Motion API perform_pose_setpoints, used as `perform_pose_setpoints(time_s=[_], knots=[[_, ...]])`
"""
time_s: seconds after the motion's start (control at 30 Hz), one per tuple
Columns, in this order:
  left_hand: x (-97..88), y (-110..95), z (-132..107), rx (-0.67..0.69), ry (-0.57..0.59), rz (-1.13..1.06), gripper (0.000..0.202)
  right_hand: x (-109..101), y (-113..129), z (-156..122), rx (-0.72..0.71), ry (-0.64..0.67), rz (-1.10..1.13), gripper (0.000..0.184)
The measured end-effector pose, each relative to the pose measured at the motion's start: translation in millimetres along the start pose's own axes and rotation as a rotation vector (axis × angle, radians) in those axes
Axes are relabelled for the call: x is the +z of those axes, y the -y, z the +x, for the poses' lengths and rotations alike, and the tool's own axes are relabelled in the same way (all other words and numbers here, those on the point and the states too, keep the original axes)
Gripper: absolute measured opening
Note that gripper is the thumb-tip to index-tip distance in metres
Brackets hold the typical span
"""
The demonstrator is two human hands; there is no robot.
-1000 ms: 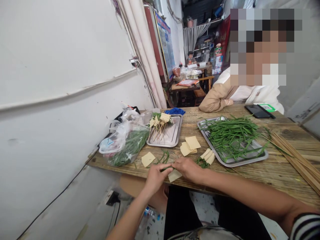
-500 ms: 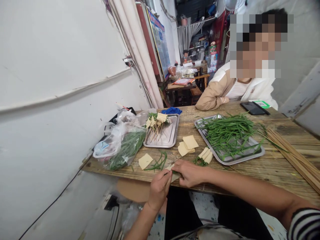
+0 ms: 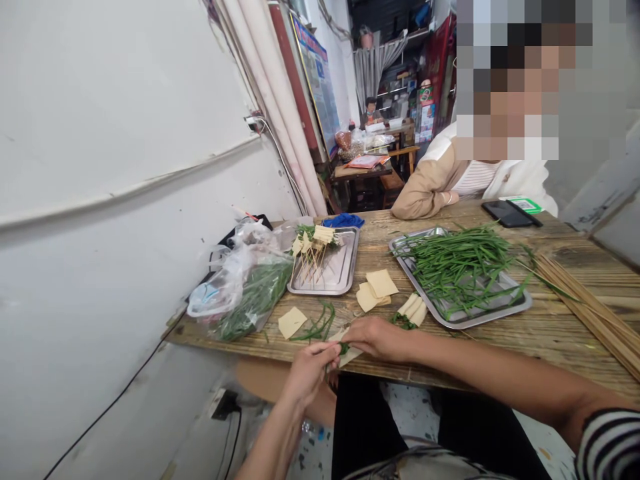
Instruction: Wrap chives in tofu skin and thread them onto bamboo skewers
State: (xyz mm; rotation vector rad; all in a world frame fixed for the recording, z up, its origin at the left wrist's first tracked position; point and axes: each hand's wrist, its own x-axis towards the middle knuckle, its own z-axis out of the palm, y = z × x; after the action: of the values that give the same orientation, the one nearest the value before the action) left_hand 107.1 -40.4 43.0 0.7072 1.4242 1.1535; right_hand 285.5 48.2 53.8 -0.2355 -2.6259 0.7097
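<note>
At the near edge of the wooden table [image 3: 500, 340], my left hand [image 3: 309, 370] pinches the end of a small bundle of green chives [image 3: 343, 347]. My right hand [image 3: 379, 337] presses on the same bundle and on the pale tofu sheet [image 3: 350, 353] under it. Both hands are closed. Loose chives [image 3: 317, 327] and another tofu sheet [image 3: 292, 321] lie just beyond my left hand. A small stack of tofu sheets [image 3: 376, 289] and some rolled pieces [image 3: 413, 308] lie beyond my right hand.
A steel tray [image 3: 334, 273] holds finished skewers [image 3: 313, 248]. A second tray [image 3: 505, 307] carries a heap of chives [image 3: 460, 263]. Bamboo skewers [image 3: 590, 310] lie at the right. A plastic bag of greens [image 3: 245, 287] sits left. A person [image 3: 470, 177] sits opposite, a phone [image 3: 505, 213] beside them.
My left hand has drawn back toward the table edge and lower, still pinching the chives. My right hand stays on the bundle. The view shifted slightly.
</note>
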Motion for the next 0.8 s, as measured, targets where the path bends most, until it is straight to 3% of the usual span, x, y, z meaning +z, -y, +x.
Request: perform_pose_setpoints(time_s=[0.1, 0.2, 0.37, 0.53, 0.67, 0.8], knots=[[0.2, -5.1, 0.5, 0.086, -0.018, 0.122, 0.032, -11.2, 5.9, 2.0, 0.085, 0.026, 0.061, 0.026], [3.3, -18.1, 1.1, 0.146, -0.039, 0.249, 0.029, -20.8, 11.5, 7.2, 0.173, 0.048, 0.101, 0.038], [6.9, -33.0, 5.4, 0.188, -0.074, 0.273, 0.028, -21.6, 12.8, 13.8, 0.371, 0.07, 0.071, 0.038], [1.3, -27.0, 5.2, 0.174, -0.086, 0.252, 0.03, -10.6, 15.3, 13.7, 0.277, 0.059, -0.007, 0.04], [-5.9, -17.9, 3.3, 0.166, -0.087, 0.246, 0.03, 0.8, 13.8, 14.6, 0.162, 0.016, -0.12, 0.022], [-8.1, -5.0, 9.9, 0.263, -0.082, 0.379, 0.029, 7.3, 1.3, 12.9, 0.055, 0.05, -0.227, 0.016]])
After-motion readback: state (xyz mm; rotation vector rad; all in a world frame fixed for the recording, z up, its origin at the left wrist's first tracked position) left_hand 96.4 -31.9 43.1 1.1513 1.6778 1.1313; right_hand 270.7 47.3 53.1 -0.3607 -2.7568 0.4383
